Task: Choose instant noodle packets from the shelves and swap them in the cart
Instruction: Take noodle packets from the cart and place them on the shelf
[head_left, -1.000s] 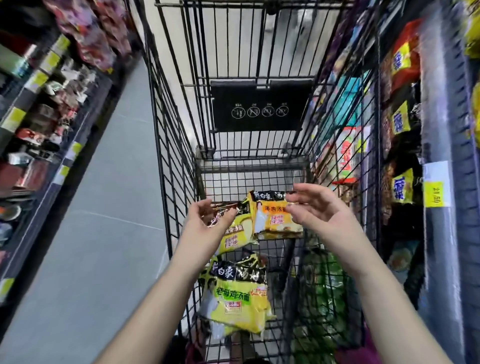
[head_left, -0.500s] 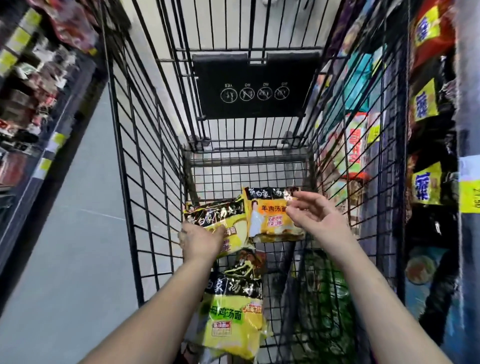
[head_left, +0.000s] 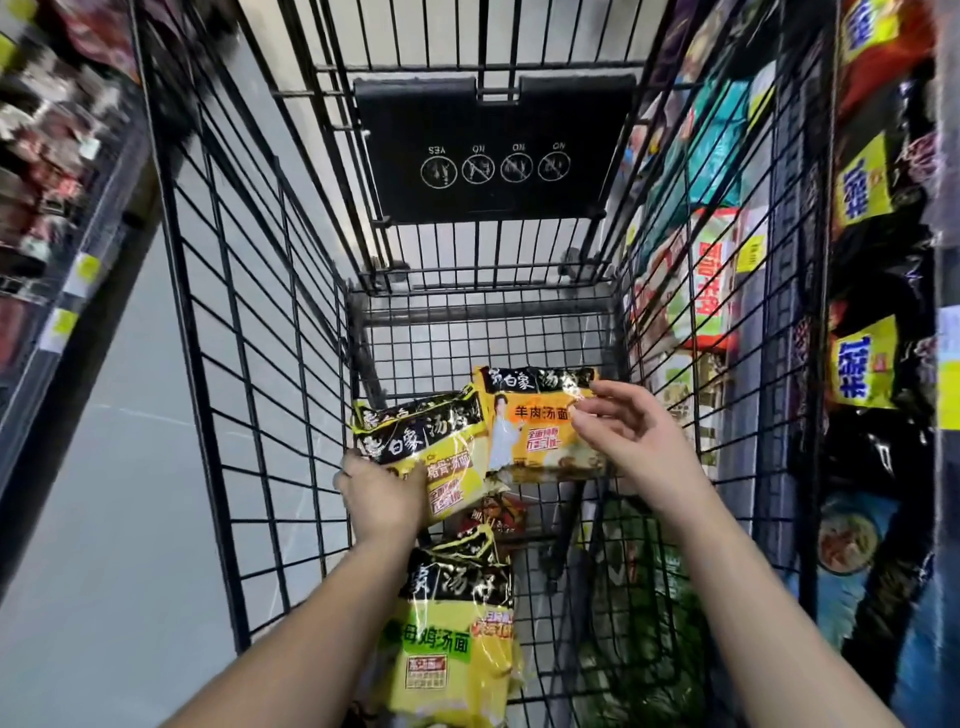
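Over the cart (head_left: 483, 304), my left hand (head_left: 382, 499) grips a yellow noodle packet (head_left: 415, 441); my right hand (head_left: 639, 441) pinches an orange noodle packet (head_left: 535, 431) between thumb and fingers (head_left: 618, 396).

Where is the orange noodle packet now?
In the head view, the orange noodle packet is inside the cart, right of centre, pinched by the right hand, beside the yellow packet in the left hand.
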